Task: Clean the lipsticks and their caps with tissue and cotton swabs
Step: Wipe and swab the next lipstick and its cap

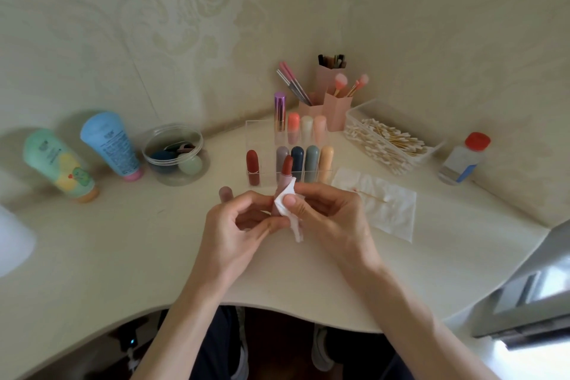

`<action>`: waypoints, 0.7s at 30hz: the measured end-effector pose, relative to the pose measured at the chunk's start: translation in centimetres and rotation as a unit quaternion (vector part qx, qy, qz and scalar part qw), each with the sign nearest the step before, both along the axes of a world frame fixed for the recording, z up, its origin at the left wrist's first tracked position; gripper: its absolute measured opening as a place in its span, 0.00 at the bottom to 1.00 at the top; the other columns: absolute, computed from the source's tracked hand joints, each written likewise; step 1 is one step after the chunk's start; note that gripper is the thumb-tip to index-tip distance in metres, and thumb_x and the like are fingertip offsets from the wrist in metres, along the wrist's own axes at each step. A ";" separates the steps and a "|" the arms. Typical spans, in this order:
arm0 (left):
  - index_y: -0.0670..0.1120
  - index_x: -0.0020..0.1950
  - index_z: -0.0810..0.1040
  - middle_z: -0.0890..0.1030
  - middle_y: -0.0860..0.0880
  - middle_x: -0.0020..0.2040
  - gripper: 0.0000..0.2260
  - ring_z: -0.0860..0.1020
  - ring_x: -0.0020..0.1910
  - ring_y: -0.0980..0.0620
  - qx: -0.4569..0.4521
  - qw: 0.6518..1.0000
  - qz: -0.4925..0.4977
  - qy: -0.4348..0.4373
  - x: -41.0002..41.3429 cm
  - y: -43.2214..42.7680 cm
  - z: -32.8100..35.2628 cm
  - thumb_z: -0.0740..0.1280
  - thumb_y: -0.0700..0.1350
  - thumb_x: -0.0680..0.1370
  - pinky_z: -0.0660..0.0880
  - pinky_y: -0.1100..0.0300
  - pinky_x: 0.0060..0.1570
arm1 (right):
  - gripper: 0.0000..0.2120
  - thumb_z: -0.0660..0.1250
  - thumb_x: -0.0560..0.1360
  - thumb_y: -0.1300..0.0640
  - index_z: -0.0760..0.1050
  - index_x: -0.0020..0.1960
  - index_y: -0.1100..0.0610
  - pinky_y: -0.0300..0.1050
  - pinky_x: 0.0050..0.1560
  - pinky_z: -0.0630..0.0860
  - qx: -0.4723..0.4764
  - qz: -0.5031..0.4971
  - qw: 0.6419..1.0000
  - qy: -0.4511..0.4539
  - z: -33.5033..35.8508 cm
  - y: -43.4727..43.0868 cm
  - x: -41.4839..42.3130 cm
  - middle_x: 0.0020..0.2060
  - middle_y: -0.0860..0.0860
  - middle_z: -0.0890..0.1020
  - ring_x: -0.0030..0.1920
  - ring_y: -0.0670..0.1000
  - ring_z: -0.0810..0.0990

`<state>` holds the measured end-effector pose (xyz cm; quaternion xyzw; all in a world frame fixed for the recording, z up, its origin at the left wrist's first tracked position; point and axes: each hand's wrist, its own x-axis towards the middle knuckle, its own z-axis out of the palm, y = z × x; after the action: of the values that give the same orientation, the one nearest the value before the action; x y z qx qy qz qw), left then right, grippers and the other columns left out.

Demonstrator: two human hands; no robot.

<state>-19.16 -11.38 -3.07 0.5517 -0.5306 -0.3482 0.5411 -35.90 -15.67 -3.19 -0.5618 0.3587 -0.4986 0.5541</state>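
Observation:
My left hand (237, 222) grips the base of an open lipstick (286, 168) with a reddish-brown bullet pointing up. With thumb and fingers, my right hand (327, 213) pinches a small piece of white tissue (287, 197) against the lipstick's tube. Its mauve cap (225, 193) stands on the table just left of my left hand. Behind, a clear organizer (256, 133) holds several capped lipsticks (311, 159). A spread tissue (385, 203) with a used cotton swab (370, 195) lies to the right.
A clear box of cotton swabs (388, 142) sits back right, beside a red-capped bottle (464, 159). Pink brush holders (333, 102) stand in the corner. Two tubes (58, 163) and a round jar (174, 153) lie at the left. A grey device (530, 287) sits at the right edge.

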 end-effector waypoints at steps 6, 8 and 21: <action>0.50 0.46 0.85 0.87 0.51 0.38 0.07 0.86 0.40 0.53 -0.011 1.000 -0.015 -0.017 -0.1 0.1 -0.1 0.77 0.39 0.74 0.78 0.67 0.48 | 0.11 0.72 0.81 0.55 0.86 0.55 0.64 0.67 0.58 0.80 -0.005 -0.004 1.000 0.010 -0.7 -0.3 -0.3 0.47 0.62 0.88 0.53 0.68 0.86; 0.53 0.49 0.86 0.87 0.50 0.38 0.06 0.86 0.40 0.52 -0.021 1.000 -0.018 -0.014 -0.1 0.1 -0.1 0.75 0.43 0.74 0.78 0.67 0.48 | 0.10 0.72 0.81 0.58 0.85 0.59 0.63 0.64 0.59 0.81 0.009 -0.014 1.000 -0.005 -0.5 -0.2 -0.2 0.48 0.61 0.88 0.53 0.63 0.87; 0.52 0.60 0.81 0.81 0.52 0.43 0.15 0.81 0.44 0.50 -0.090 0.976 -0.072 -0.184 0.3 -0.1 -1.1 0.62 0.35 0.84 0.78 0.54 0.46 | 0.05 0.75 0.79 0.55 0.88 0.50 0.57 0.46 0.49 0.81 -0.064 -0.006 0.994 0.084 -0.6 -0.6 -0.4 0.49 0.52 0.87 0.48 0.52 0.85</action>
<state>-18.89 -11.46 -4.16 0.5157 -0.6883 -0.2296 0.4557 -36.35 -16.25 -3.83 -0.6343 0.3747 -0.4747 0.4816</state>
